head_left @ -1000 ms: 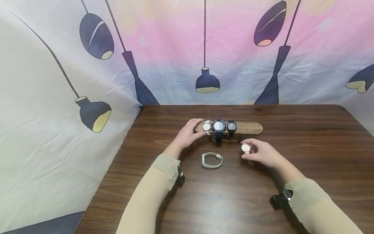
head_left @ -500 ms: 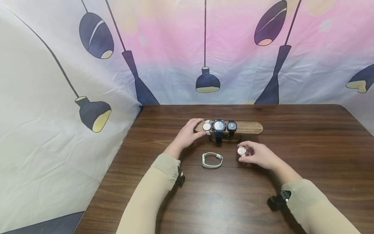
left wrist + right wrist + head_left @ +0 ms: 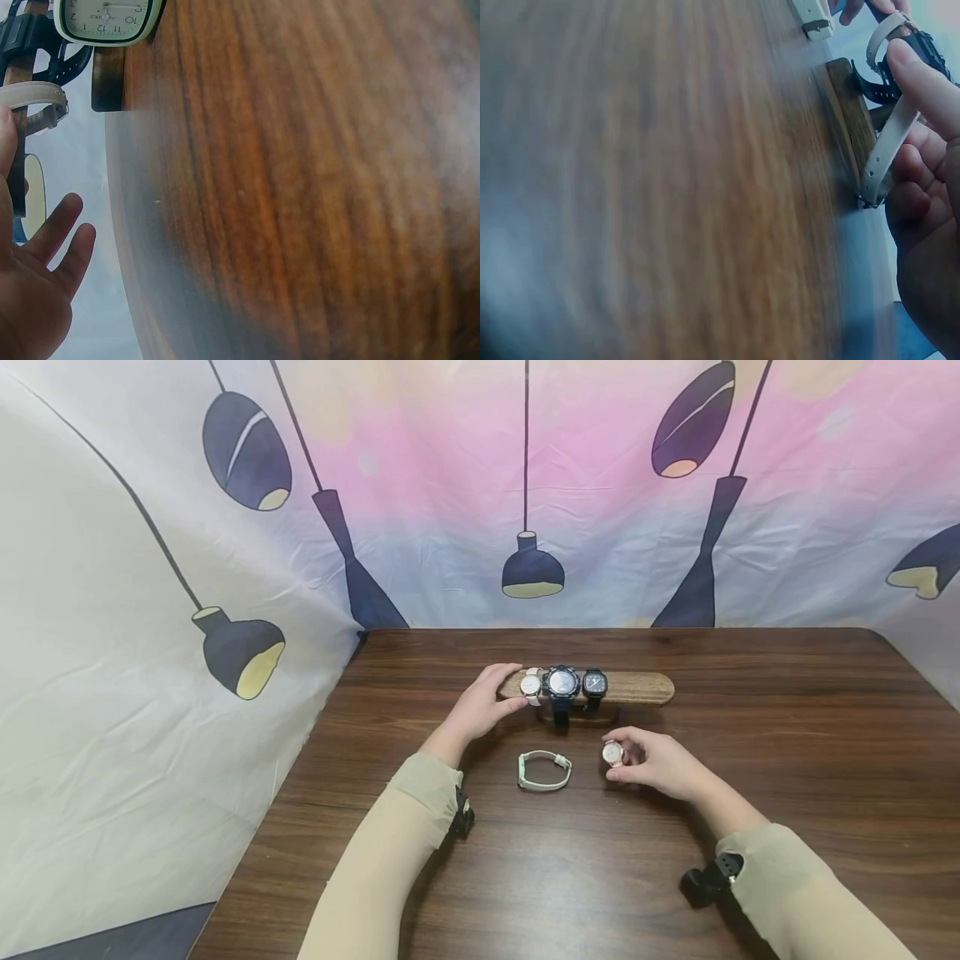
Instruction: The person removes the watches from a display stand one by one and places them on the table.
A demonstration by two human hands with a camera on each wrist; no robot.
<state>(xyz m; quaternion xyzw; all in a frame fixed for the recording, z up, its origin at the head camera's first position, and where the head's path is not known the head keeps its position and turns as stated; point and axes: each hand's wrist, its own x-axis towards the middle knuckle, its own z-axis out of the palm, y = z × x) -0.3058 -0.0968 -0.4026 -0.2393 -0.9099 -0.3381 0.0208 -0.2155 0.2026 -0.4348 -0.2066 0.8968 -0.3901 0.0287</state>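
My left hand (image 3: 476, 703) grips the left end of a wooden watch stand (image 3: 641, 687), thumb in front and fingers behind. On its bar sit a white-strapped watch (image 3: 531, 683) beside that hand, a chunky black watch (image 3: 562, 682) and a square black watch (image 3: 595, 683). Between thumb and fingers, my right hand (image 3: 662, 764) holds a small round watch (image 3: 612, 753) in front of the stand, dial facing up towards me. Its pale strap (image 3: 889, 154) hangs down in the right wrist view. A pale green watch (image 3: 522, 772) lies on its side between the hands.
The dark wooden table (image 3: 555, 877) reaches back to a patterned cloth backdrop (image 3: 450, 527). A strap-mounted black camera (image 3: 705, 885) is on the right wrist, and another black camera (image 3: 463, 814) on the left. The stand's right part bears no watch.
My right hand has moved a little left and towards me with the watch, whose dial has turned more into view. My left hand and the stand stay in place.
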